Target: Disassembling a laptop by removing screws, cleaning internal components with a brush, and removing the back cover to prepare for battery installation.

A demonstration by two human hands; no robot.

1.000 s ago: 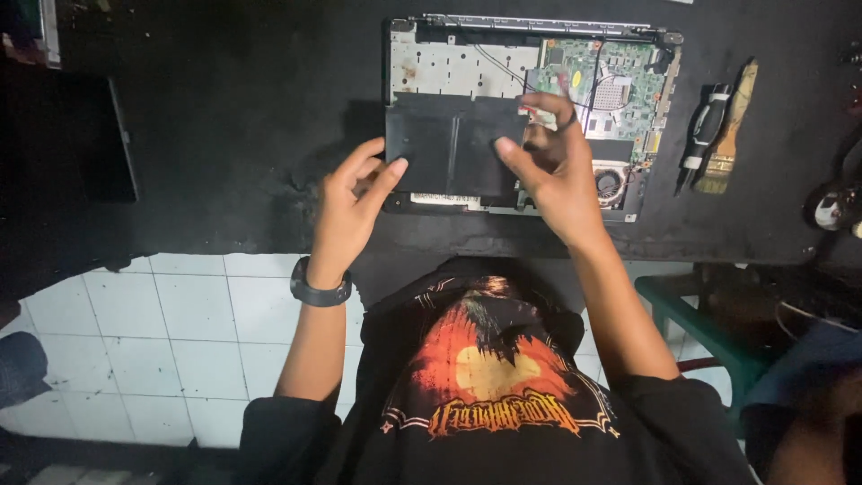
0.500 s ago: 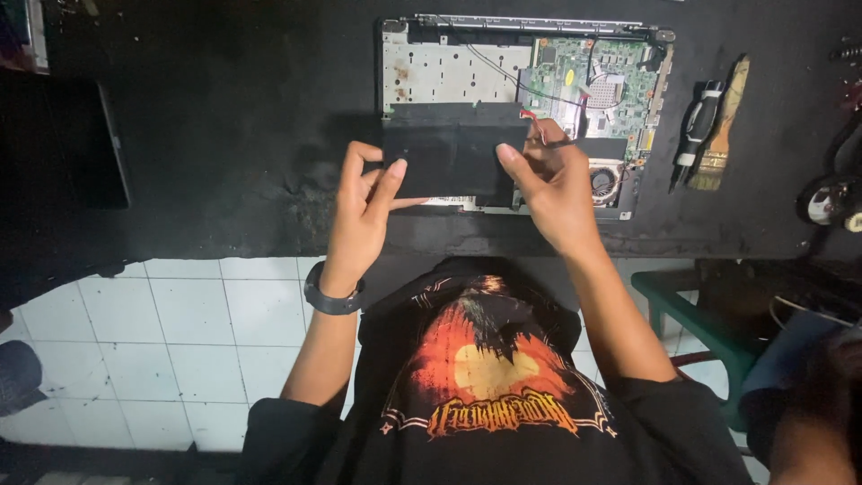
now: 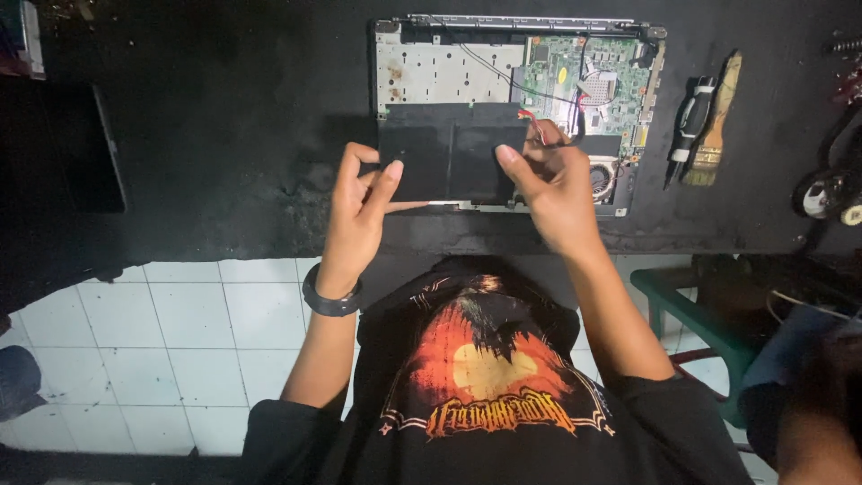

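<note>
While both hands [image 3: 359, 211] [image 3: 557, 184] grip battery pack [image 3: 452, 151] | laptop [image 3: 449, 67] interior half hidden

shirt [image 3: 489, 386]: black, orange-red print | left wrist: dark band [image 3: 330, 301] | forearms bare

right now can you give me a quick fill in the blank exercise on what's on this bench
1. Both hands, the left hand and the right hand, grip a flat ____ panel by its ends.
2. The panel is held over an opened ____ with its green circuit board showing.
3. To the right of the board lies a ____ with a wooden handle.
4. The left wrist wears a dark ____.

Missing words: black; laptop; brush; wristband
</note>
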